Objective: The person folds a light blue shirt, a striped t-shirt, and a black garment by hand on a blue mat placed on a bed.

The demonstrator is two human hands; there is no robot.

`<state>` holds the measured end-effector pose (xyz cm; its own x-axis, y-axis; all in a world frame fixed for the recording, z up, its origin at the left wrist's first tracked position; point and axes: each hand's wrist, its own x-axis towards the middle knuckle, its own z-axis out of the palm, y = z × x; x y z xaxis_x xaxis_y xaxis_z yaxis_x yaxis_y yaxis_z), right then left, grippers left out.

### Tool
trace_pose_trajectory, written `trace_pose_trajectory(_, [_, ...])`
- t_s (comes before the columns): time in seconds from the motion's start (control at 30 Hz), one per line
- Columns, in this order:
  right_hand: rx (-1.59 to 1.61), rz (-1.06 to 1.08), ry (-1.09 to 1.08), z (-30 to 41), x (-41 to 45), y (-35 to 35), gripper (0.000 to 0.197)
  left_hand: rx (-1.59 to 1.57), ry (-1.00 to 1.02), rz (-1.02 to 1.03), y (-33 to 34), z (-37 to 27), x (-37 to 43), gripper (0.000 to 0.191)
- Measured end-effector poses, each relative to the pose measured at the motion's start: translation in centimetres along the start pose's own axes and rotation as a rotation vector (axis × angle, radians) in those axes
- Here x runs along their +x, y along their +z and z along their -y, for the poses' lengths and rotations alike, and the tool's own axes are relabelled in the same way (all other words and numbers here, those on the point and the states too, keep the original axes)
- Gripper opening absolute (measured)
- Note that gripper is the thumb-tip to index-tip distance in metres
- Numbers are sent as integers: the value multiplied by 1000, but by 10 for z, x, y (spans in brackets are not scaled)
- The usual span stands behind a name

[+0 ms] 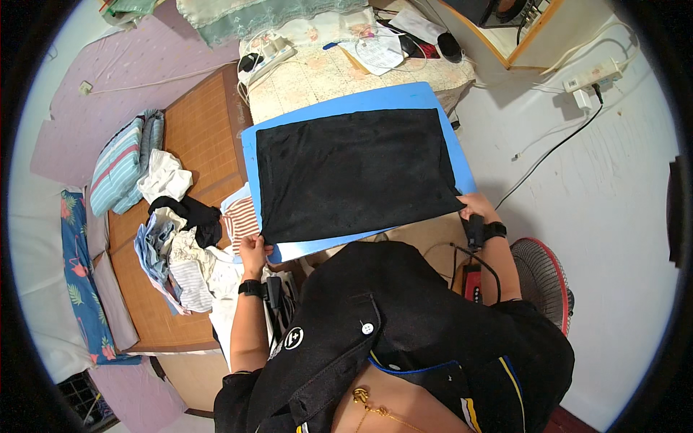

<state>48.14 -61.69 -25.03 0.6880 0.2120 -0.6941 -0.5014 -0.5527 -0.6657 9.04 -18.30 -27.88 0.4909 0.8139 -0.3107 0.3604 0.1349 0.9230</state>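
Note:
A black cloth garment point(354, 176), roughly rectangular, lies spread on a blue board point(433, 97) in front of me. My left hand point(254, 253) pinches the garment's near left corner at the board's edge. At the near right corner, my right hand point(474, 208) grips a bit of the same cloth. Some small creases run across the fabric. Each wrist wears a black strap with a small dark device.
To the left, a heap of clothes point(189, 270) and a folded striped quilt point(116, 168) lie on a bamboo mat point(200, 130). Beyond the board are a power strip point(273, 57), papers point(381, 51) and cables. A red-rimmed fan point(541, 281) stands at right.

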Motion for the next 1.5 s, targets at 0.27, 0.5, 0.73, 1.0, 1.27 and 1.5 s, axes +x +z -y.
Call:
trace_pose_trajectory(0.27, [158,114,-63,-41,-9,-16,28,-52,-63,47,0,-1,5,9])
trace_pose_trajectory(0.5, [-194,-103,-447,-18,-54,34,30,-61,-50,42,-6,3,2,12])
trace_pose_trajectory(0.73, [-46,-111,-222,-26,-41,25,18,-117,-57,49,-3,3,-1,14])
trace_pose_trajectory(1.0, [256,-95,-455,51,-30,46,15,-265,-16,59,-5,-1,-6,11])
trace_pose_trajectory(1.27, [-229,594,-888,191,-112,293,11,-315,-29,233,-11,-14,-3,12])
trace_pose_trajectory(1.5, [-769,832,-896,135,-109,425,20,-484,-193,320,-16,-22,-5,17])
